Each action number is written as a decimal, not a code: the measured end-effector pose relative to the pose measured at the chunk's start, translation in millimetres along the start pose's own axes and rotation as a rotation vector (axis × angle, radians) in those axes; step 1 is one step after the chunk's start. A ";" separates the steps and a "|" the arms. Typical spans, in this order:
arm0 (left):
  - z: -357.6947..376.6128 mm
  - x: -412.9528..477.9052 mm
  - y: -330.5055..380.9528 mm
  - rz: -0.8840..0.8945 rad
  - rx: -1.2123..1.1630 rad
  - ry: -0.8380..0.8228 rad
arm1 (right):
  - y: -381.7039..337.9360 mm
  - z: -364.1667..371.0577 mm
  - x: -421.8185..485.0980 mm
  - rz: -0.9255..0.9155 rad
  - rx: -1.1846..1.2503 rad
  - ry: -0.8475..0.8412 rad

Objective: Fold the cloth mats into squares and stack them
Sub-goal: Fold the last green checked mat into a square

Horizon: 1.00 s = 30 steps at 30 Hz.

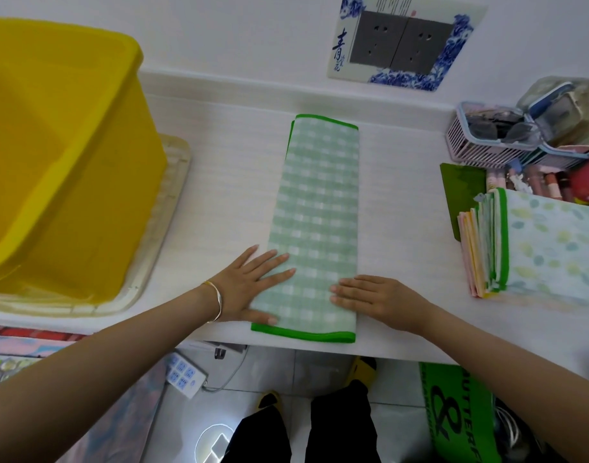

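Both palms flat on the half-folded mat, near table edge.

Green-checked cloth mat with green binding (316, 225) lies as a long strip, centre table. Left hand (253, 285) and right hand (380, 300) press its near end, fingers straight, gripping nothing. Next (my guess): smooth outward, align the bound edges, fold near end to far. Finished stack of folded pastel mats (533, 245) waits right.

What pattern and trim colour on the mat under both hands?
Light green and white check, bright green trim, on the mat; head view.
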State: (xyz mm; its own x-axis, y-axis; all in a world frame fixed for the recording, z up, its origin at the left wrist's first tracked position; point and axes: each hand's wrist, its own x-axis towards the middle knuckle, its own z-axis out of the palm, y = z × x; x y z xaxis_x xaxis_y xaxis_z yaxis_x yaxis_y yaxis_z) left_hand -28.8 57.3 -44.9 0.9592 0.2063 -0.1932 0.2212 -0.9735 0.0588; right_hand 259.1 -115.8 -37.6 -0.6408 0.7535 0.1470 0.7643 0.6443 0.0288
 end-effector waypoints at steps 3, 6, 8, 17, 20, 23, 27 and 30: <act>2.8 -1.6 -1.7 0.010 -0.010 -0.007 | -3.1 2.2 -2.6 0.035 0.015 0.014; 0.3 -0.7 -2.1 -0.012 -0.039 -0.067 | -5.5 3.6 -3.4 0.056 0.022 0.024; -1.2 -0.4 -1.0 -0.014 -0.056 -0.068 | -6.2 4.0 -3.9 0.075 0.017 0.030; -20.5 -15.5 -5.2 0.072 -0.062 -0.151 | -13.4 -5.8 1.3 0.312 0.121 0.053; -26.6 -20.0 -10.9 0.066 -0.064 -0.143 | -15.1 -17.3 6.3 0.410 0.190 0.085; -28.7 -11.0 -11.9 0.034 -0.195 -0.014 | -15.5 -24.8 8.9 0.507 0.274 0.180; -36.6 3.8 -13.9 -0.032 -0.411 0.253 | -7.2 -33.2 13.3 0.623 0.302 0.319; -51.1 13.8 -12.3 -0.172 -0.519 0.258 | -0.6 -36.7 20.0 0.815 0.422 0.342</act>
State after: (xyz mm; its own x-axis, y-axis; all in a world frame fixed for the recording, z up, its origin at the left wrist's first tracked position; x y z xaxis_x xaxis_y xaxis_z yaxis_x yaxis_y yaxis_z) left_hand -9.2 77.3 1.7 0.8992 0.4375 -0.0021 0.3719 -0.7619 0.5303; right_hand 248.5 -105.9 1.6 0.1788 0.9527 0.2458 0.8315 -0.0128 -0.5553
